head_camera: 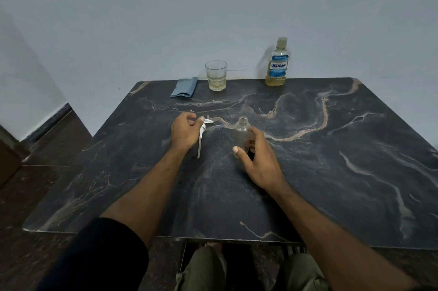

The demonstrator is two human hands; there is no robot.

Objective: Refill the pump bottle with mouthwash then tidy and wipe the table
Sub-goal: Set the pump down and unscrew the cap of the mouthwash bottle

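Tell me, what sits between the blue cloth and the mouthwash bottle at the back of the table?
In the head view, a glass tumbler with a little yellowish liquid stands between the folded blue cloth and the Listerine bottle.

Left hand pinches white pump head, dip tube hanging down toward the table. Right hand curled round the base of the clear pump bottle, upright, neck uncapped. Far edge: folded blue cloth, glass with a little yellowish liquid, mouthwash bottle capped, upright, well right of the glass.
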